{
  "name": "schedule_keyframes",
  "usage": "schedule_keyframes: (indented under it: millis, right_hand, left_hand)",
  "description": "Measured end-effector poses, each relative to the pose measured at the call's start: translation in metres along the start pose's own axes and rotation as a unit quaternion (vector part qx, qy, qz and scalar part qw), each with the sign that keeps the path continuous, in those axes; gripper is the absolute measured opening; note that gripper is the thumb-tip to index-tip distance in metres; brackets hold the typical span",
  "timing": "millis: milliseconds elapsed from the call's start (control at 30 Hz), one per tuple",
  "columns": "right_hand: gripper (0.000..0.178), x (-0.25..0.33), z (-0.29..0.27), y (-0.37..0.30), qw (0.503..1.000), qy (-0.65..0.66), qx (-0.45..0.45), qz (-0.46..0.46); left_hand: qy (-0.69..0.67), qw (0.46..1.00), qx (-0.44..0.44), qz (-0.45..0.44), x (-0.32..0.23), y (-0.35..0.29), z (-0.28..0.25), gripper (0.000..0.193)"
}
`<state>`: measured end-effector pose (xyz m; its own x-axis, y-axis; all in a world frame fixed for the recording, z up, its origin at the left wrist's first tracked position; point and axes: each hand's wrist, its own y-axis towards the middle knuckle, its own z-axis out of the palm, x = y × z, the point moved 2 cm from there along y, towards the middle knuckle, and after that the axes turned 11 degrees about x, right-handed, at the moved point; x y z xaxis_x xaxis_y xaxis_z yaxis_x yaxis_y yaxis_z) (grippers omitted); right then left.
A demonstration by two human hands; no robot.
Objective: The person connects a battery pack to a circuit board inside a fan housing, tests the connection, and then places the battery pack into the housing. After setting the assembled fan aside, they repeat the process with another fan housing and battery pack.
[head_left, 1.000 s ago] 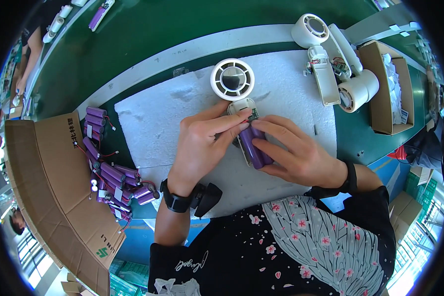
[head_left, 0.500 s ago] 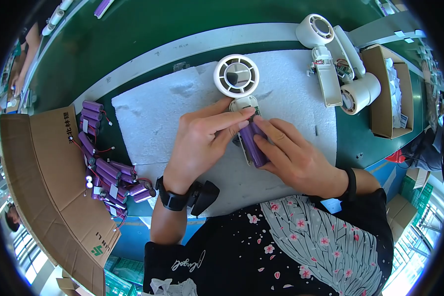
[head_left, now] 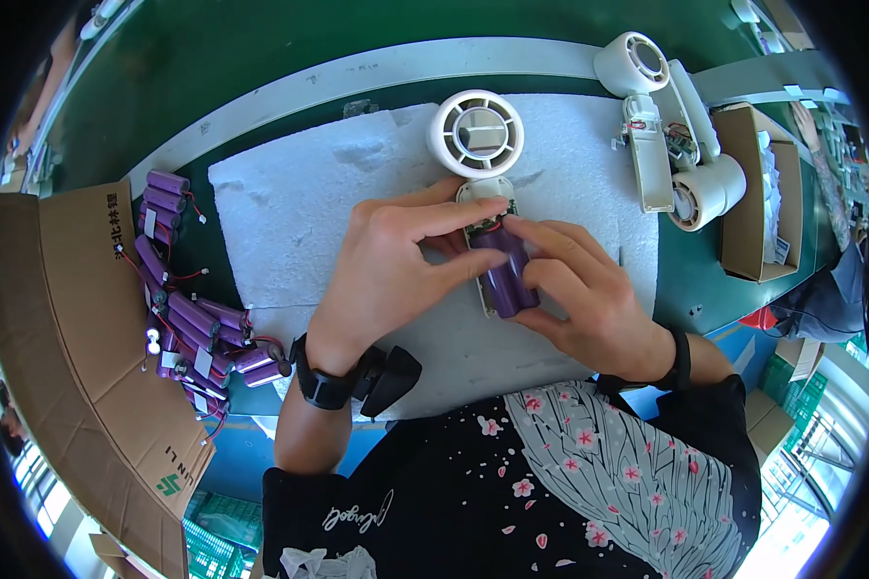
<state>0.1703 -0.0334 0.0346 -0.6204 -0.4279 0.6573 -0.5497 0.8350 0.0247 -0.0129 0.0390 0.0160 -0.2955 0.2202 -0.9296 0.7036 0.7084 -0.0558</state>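
In front of me, on a foam pad, lies a white handheld fan (head_left: 476,135) with a round vented head and its handle housing uncovered. A purple battery pack (head_left: 508,280) sits in the handle, below a green circuit board (head_left: 486,226) with a red wire. My left hand (head_left: 386,256) is closed around the handle from the left, its index fingertip by the board and its thumb on the battery pack. My right hand (head_left: 594,299) grips the battery pack from the right, index fingertip near its top end. The fingers partly hide the board and wire.
The pale foam pad (head_left: 299,193) covers the green bench. Several wired purple battery packs (head_left: 191,318) are heaped at left beside an open cardboard box (head_left: 87,318). At right stand more opened white fans (head_left: 652,154) and a small carton (head_left: 758,193) of white pieces.
The battery pack has straightened and sits more in line with the handle. My left thumb has moved down onto it, and my right fingers have shifted slightly. The view has moved a little.
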Motion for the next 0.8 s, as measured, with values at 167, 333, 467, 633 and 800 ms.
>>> schedule_keyframes:
  millis: [167,333,467,633,800]
  right_hand:
    - [0.047,0.0,-0.003,0.004,1.0,0.022,-0.008,0.007]
    - [0.048,-0.009,-0.002,0.003,0.999,0.023,0.01,-0.031]
    - [0.047,-0.013,0.002,0.005,0.998,0.041,0.011,-0.049]
    - [0.048,-0.014,0.005,0.006,0.998,0.055,0.011,-0.042]
    - [0.053,-0.006,0.0,0.01,0.997,0.066,0.021,0.046]
  left_hand:
    - [-0.038,0.999,0.03,-0.007,0.004,0.002,-0.001,0.048]
    - [-0.059,0.998,0.031,-0.017,0.006,0.002,0.001,0.051]
    - [-0.072,0.997,0.024,-0.02,0.004,0.002,0.002,0.05]
    - [-0.07,0.996,0.033,-0.037,0.005,0.001,0.0,0.049]
    - [-0.069,0.996,0.023,-0.042,0.004,0.002,0.002,0.047]
